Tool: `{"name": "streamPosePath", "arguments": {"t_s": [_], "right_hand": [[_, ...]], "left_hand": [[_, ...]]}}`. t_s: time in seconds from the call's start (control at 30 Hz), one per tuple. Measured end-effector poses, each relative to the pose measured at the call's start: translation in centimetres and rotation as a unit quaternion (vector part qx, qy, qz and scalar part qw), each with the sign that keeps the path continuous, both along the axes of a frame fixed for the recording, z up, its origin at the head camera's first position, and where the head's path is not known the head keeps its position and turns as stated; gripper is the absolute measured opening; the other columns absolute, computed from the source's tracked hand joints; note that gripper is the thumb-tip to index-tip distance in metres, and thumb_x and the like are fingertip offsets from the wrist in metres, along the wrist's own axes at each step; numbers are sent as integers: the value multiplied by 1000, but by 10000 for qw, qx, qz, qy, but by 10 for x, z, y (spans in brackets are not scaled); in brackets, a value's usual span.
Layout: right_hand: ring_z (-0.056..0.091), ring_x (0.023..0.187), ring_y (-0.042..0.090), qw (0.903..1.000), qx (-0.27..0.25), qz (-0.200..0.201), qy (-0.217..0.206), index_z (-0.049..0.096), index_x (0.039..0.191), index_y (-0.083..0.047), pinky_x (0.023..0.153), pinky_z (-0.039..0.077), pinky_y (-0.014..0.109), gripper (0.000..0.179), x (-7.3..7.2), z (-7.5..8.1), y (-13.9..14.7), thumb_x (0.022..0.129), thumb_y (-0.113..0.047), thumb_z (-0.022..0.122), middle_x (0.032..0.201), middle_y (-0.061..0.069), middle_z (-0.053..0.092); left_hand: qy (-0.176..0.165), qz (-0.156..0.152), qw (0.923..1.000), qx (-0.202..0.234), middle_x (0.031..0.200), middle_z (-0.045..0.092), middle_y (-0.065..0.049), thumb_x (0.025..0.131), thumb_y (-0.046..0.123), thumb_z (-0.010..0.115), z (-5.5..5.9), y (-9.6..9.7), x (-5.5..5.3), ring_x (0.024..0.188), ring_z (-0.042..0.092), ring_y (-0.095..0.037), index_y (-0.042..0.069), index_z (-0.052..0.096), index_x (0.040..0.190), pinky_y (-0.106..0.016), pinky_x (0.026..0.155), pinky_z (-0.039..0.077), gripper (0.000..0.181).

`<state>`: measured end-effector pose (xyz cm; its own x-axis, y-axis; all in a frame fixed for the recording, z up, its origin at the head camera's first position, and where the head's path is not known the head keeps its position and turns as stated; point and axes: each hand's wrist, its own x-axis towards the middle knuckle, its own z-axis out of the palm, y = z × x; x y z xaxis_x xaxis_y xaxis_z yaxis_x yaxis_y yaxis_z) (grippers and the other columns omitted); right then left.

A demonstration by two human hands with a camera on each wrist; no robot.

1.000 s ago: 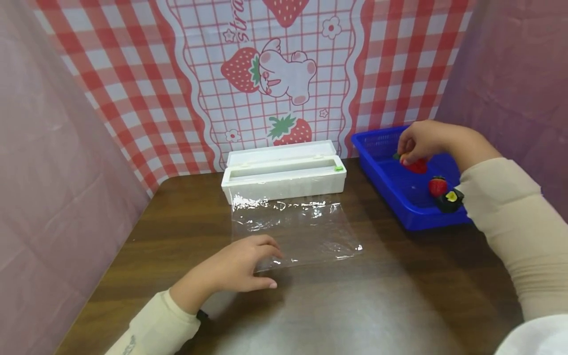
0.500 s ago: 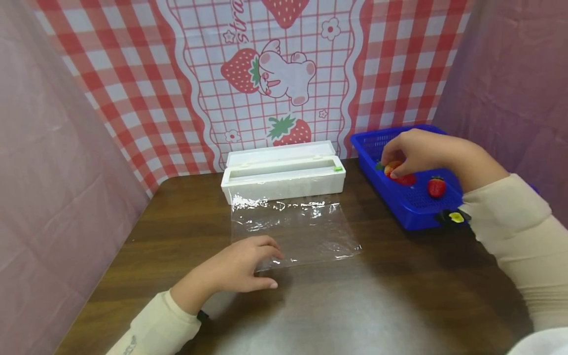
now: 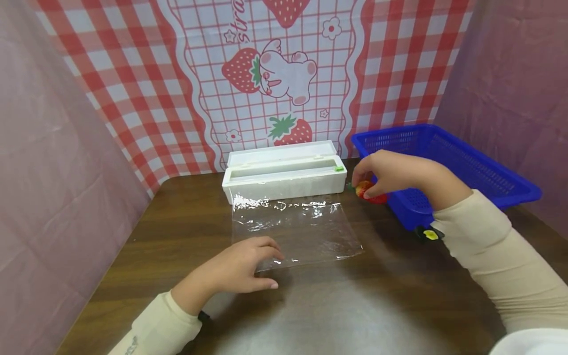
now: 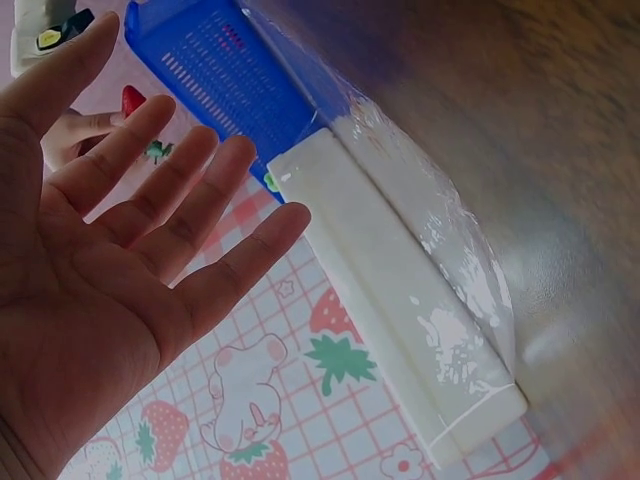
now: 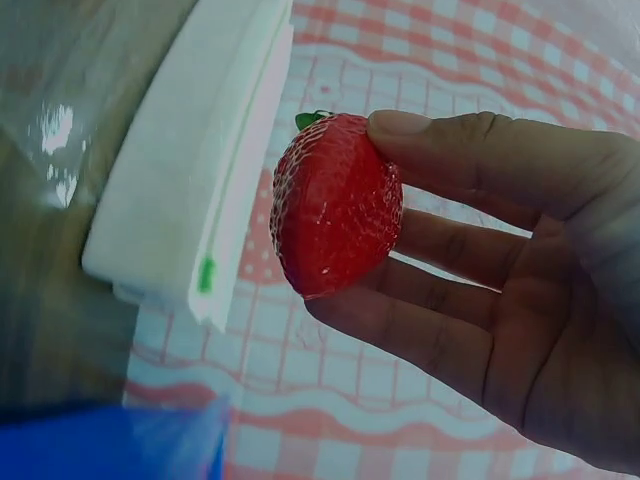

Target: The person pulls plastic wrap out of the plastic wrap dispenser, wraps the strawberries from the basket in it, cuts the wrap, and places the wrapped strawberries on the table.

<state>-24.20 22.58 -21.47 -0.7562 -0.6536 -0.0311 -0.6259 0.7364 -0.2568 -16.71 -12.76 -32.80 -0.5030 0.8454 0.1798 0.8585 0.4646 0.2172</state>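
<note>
My right hand (image 3: 395, 172) pinches a red strawberry (image 5: 335, 205) between thumb and fingers, its green leaf at the top in the right wrist view. In the head view this strawberry is over the tabletop, between the white cling film box (image 3: 286, 186) and the blue basket. A clear sheet of cling film (image 3: 301, 231) is drawn out of the box toward the front and lies on the table. At the film's front left corner is my left hand (image 3: 237, 264), fingers relaxed and apart; the left wrist view shows its palm bare.
A blue plastic basket (image 3: 475, 158) stands at the back right, partly behind my right forearm. Red shows through its slots in the left wrist view. The box's lid (image 3: 281, 152) is raised at the back, against a strawberry-print cloth (image 3: 288, 64).
My right hand has lifted the strawberry out of the basket and carried it left and toward the front, past the basket's rim. My left hand and the film have stayed still.
</note>
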Motion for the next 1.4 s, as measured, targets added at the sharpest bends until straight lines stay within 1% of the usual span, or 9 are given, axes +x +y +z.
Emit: {"name": "streamPosePath", "arguments": {"t_s": [0.13, 0.27, 0.4, 0.6, 0.83, 0.97, 1.1, 1.2, 1.4], "right_hand": [[61, 83, 18, 9997, -123, 226, -57, 72, 96, -8, 79, 56, 41, 20, -2, -10, -15, 78, -3, 79, 88, -1, 68], [60, 79, 17, 9978, -211, 627, -58, 72, 94, -9, 75, 56, 38, 19, -5, -23, -29, 78, -1, 79, 87, -2, 68], [62, 81, 16, 9939, -303, 1057, -49, 73, 92, -7, 76, 57, 38, 19, -8, -37, -43, 77, 2, 77, 87, -1, 69], [63, 85, 15, 9887, -238, 1480, -56, 73, 93, -6, 78, 56, 36, 20, -9, -57, -69, 76, 4, 75, 89, -1, 69], [60, 88, 14, 9844, -52, 1758, 48, 73, 96, -10, 79, 54, 30, 22, -14, -78, -101, 77, 1, 75, 95, -1, 67], [59, 87, 15, 9795, -45, 2012, 89, 73, 95, -10, 77, 52, 26, 23, -20, -90, -115, 75, 1, 76, 96, 0, 64], [59, 87, 15, 9762, 17, 2167, 9, 73, 96, -9, 76, 52, 24, 24, -24, -100, -125, 75, 1, 76, 95, 0, 64], [60, 86, 14, 9750, 108, 2217, -85, 73, 96, -8, 76, 51, 23, 24, -24, -105, -131, 75, 1, 75, 95, 0, 65], [59, 83, 13, 9742, 137, 2248, -128, 73, 95, -8, 74, 50, 22, 24, -22, -106, -138, 73, 1, 75, 92, 0, 65]], "left_hand": [[9, -15, 10000, 19, 115, 60, -1, 82, 32, 78, -1, 0, -1, 106, 59, -15, 7, 67, 116, -31, 95, 48, 43], [22, -14, 10000, 32, 115, 60, -1, 82, 32, 78, -2, 0, -1, 106, 59, -15, 7, 67, 116, -31, 95, 48, 43], [16, -8, 10000, 47, 115, 60, -1, 82, 33, 78, -2, 0, -1, 106, 59, -15, 7, 67, 115, -31, 94, 48, 43], [5, -26, 10000, 67, 115, 60, -1, 82, 33, 78, -2, 1, 0, 105, 59, -15, 7, 67, 115, -32, 94, 49, 43], [-41, -45, 9999, 111, 115, 60, -1, 82, 32, 78, -3, 0, -1, 105, 59, -15, 7, 67, 114, -32, 94, 49, 42], [-51, -30, 10000, 64, 116, 60, -2, 82, 32, 79, -2, 1, -1, 107, 59, -16, 7, 67, 114, -33, 95, 49, 43], [-57, -41, 10000, 4, 117, 60, -2, 82, 32, 79, 0, 0, -2, 108, 58, -16, 7, 67, 115, -33, 96, 48, 44], [-87, -37, 9999, -36, 118, 60, -3, 82, 33, 79, 0, 0, -1, 109, 58, -17, 7, 67, 116, -33, 96, 48, 44], [-46, -43, 9999, -86, 116, 61, -4, 81, 32, 80, 0, -1, -1, 107, 59, -17, 6, 66, 115, -33, 96, 48, 44]]}}
